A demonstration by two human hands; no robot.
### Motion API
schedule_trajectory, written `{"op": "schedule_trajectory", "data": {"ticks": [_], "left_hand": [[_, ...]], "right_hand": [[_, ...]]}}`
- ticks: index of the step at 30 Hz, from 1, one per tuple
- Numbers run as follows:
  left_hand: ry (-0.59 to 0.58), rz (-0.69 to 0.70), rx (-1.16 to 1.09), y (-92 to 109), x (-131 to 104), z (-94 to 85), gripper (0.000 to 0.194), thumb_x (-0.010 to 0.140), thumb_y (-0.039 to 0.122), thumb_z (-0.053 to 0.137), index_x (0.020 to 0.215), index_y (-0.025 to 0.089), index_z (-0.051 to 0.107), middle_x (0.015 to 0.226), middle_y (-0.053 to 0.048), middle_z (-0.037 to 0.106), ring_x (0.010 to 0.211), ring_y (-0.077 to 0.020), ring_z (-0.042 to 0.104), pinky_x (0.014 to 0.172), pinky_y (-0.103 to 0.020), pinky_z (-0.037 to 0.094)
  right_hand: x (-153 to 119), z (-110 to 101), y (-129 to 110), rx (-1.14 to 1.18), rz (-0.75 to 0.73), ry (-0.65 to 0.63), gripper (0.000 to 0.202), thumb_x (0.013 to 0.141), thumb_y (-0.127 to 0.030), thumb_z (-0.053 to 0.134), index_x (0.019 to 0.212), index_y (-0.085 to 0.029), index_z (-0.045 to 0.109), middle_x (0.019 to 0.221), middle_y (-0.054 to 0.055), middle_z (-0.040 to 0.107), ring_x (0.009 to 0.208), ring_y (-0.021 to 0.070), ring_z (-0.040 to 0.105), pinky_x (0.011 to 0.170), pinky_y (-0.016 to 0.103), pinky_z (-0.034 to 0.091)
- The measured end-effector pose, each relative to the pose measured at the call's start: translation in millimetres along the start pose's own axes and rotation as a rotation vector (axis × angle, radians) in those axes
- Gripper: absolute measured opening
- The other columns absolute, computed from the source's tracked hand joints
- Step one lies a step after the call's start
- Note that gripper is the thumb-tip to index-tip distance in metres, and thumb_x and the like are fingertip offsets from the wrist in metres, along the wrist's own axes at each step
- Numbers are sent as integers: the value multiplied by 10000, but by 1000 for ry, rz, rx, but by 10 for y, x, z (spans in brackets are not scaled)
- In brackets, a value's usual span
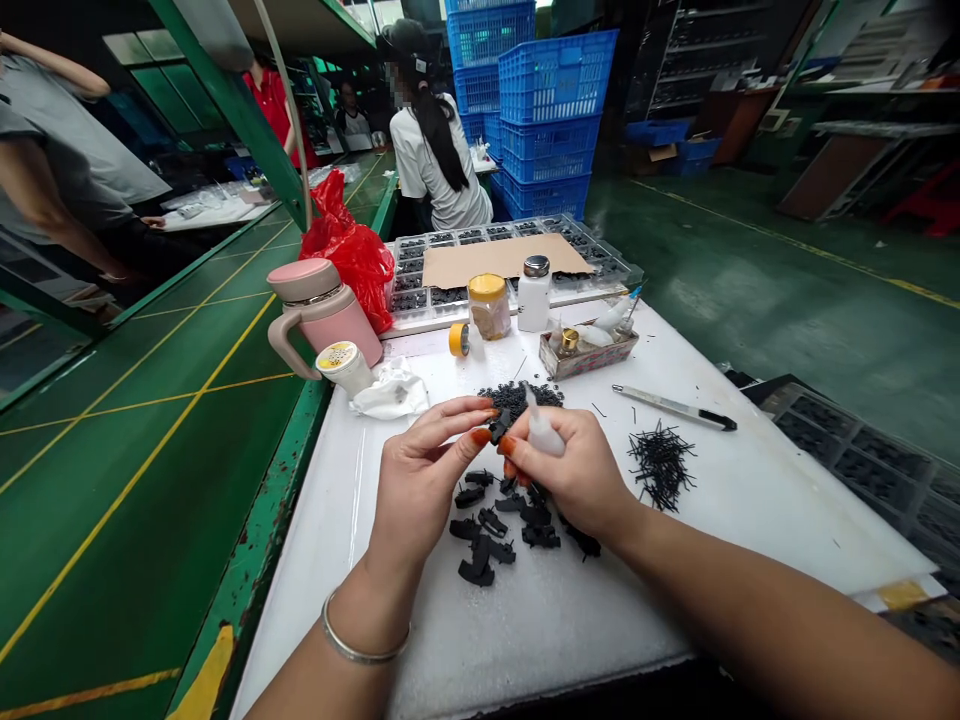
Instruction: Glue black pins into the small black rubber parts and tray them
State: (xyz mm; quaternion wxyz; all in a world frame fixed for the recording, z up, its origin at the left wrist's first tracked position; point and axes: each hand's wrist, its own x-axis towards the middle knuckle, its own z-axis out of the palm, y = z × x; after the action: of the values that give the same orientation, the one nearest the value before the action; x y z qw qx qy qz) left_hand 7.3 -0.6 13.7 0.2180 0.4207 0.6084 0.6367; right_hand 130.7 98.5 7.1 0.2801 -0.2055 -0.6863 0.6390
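Leftmost on the table (750, 520), a pink mug (352, 325) stands beside a white shaker (351, 372), its yellow lid print too small to read. The left hand (416, 475) pinches a small black part (500, 426) above loose black pieces (480, 550). The right hand (581, 465), curled closed, grips a translucent nozzle bottle (545, 436) just beside it. Further right: a patterned box (596, 361), lettering indistinct; black pins (661, 467); a pen (671, 406), its markings illegible.
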Motion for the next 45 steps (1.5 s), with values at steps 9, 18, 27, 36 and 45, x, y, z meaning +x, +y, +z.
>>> {"op": "schedule_trajectory", "data": {"ticks": [9,18,27,36,45], "left_hand": [[-30,-218,-341,-61,24,-4,108,764,231,715,867,209,742,961,-43,669,827,-150,615,653,-200,562],[-13,-304,-436,-95,42,23,140,726,209,745,865,190,745,975,-57,678,753,-128,622,637,-188,563],[-26,-312,-443,-100,29,-9,148,734,203,738,881,208,744,983,-46,685,681,-107,633,628,-174,552],[-1,-286,-396,-53,36,5,167,734,225,738,897,194,731,956,-53,687,758,-135,622,623,-191,552],[35,-298,-398,-81,54,-7,114,707,204,760,805,175,708,813,-18,677,695,-109,612,616,-176,545]], "right_hand": [[-28,-10,-13,-441,-433,196,115,762,-167,600,650,-154,574,552,-46,533,489,50,436,528,179,351],[-44,-32,-28,-405,-351,178,137,807,-248,587,700,-166,611,582,-24,569,498,74,470,533,203,379],[-42,-31,-37,-371,-346,165,133,809,-247,595,708,-164,615,595,-26,576,510,71,477,528,196,381],[-32,-30,-20,-412,-344,189,133,800,-262,612,704,-171,616,604,-22,590,516,82,485,545,214,390],[-43,-35,-28,-429,-363,196,104,789,-242,615,705,-180,625,615,-17,609,539,94,520,555,221,394]]}}
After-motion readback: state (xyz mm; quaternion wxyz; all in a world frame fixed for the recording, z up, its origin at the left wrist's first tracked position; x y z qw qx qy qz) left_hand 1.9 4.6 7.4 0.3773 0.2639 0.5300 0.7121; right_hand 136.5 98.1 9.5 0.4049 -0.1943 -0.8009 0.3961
